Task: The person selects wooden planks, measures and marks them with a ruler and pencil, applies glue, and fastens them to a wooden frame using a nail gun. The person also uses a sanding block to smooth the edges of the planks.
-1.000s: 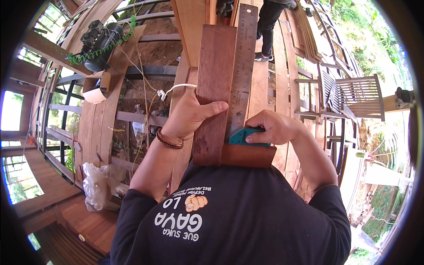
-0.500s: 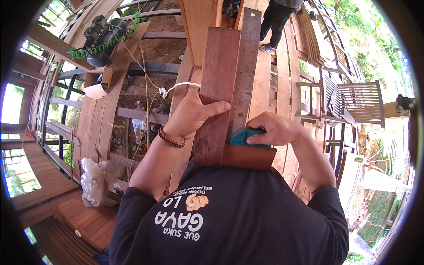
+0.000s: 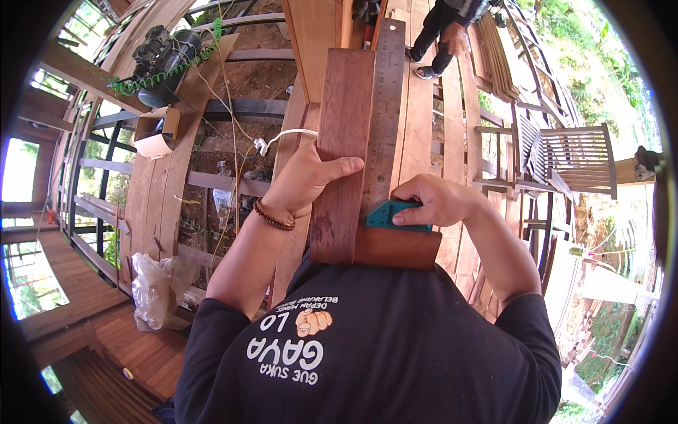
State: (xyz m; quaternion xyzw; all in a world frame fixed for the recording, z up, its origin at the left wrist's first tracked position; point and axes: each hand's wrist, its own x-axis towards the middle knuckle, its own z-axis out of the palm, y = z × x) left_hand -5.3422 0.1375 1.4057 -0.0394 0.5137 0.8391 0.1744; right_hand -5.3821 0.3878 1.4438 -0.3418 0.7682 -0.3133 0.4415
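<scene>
A long reddish-brown wooden board stretches away from my chest. At its near end a shorter wooden piece juts to the right, making an L. My left hand is closed round the board's left side, thumb across its upper face and fingers hidden beneath. Along the board's right edge lies the steel ruled blade of a try square. Its teal handle is gripped in my right hand, close to the short piece's upper edge.
Another person stands on the planks at the far right. A wooden slatted chair is to the right. On the left are an air compressor, an open cardboard box and a plastic bag. Open gaps show between floor beams.
The board's far end and the square's blade have swung slightly left, both hands keeping their grip. The other person has shifted, and a hand of theirs now shows.
</scene>
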